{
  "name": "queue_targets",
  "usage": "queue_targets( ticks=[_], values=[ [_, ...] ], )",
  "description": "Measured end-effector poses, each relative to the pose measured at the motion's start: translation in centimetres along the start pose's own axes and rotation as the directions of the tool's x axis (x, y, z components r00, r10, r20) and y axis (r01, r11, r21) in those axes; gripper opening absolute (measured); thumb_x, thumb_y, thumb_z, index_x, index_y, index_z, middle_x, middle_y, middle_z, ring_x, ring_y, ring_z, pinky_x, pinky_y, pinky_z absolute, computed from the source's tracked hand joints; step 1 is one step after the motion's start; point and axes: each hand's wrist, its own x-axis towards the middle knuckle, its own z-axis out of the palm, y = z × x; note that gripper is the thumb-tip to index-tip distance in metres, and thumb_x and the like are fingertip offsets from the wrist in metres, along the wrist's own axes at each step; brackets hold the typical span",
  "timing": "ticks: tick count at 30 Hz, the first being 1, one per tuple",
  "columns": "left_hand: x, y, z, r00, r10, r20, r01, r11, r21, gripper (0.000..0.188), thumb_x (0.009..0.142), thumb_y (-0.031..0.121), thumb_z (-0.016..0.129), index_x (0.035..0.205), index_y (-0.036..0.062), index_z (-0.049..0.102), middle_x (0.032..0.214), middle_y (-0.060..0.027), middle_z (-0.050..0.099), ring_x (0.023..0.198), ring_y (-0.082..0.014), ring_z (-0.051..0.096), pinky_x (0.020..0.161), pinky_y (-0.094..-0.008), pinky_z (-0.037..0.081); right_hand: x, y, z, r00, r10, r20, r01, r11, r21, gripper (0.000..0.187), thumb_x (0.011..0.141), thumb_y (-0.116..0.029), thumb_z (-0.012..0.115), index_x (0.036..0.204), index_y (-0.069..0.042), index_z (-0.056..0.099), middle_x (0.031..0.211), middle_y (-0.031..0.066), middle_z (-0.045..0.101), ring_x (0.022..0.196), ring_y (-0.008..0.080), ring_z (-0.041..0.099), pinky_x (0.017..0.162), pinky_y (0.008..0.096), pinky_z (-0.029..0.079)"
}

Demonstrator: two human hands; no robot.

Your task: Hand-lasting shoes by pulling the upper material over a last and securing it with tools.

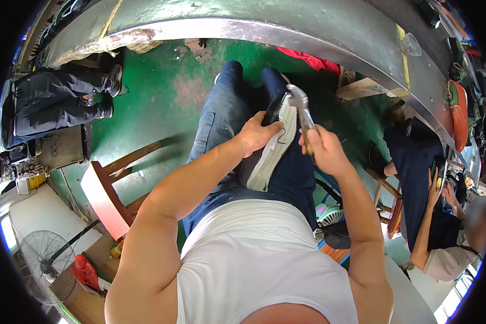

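Observation:
A dark shoe upper (271, 156) lies along my lap with its pale underside facing up. Stitching runs around the edge of that underside, and a short loose thread or cord shows near my thumb. My left hand (258, 133) grips the shoe upper from its left side, thumb pressed on the pale face. In my right hand (325, 148) is a claw hammer (298, 100), held by its handle. The metal head sits over or just above the far end of the shoe upper; whether it touches I cannot tell.
A long metal-faced bench (227, 28) curves across the far side. A wooden chair (103, 198) stands at left, with a fan (44, 264) behind it. One person's legs (59, 102) show at far left; at right a seated co-worker (448, 262) handles something dark.

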Motion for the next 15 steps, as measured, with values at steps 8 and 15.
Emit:
queue_targets(
  ticks=[8, 15],
  values=[
    [-0.3, 0.8, -0.5, 0.996, -0.085, 0.001, 0.082, 0.965, 0.250, 0.096, 0.081, 0.039, 0.076, 0.149, -0.0085, 0.028, 0.136, -0.0231, 0.055, 0.124, -0.0279, 0.057, 0.104, -0.0372, 0.045, 1.1, 1.2, 0.0, 1.000, -0.017, 0.001, 0.016, 0.973, -0.230, 0.038, 0.101, -0.033, 0.052, 0.086, 0.001, 0.059, 0.071, 0.0120, 0.065, 0.063, 0.0226, 0.066, 0.063, 0.0367, 0.052],
    [2.7, -1.3, -2.5, 0.978, -0.201, 0.049, 0.197, 0.978, 0.062, 0.091, 0.081, 0.034, 0.080, 0.148, -0.0047, 0.032, 0.136, -0.0173, 0.056, 0.123, -0.0248, 0.057, 0.105, -0.0402, 0.044, -3.6, 1.5, -1.2, 0.961, 0.216, 0.171, -0.190, 0.969, -0.157, 0.020, 0.090, -0.019, 0.064, 0.091, 0.001, 0.060, 0.074, 0.0102, 0.065, 0.070, 0.0195, 0.067, 0.065, 0.0334, 0.052]
  ],
)
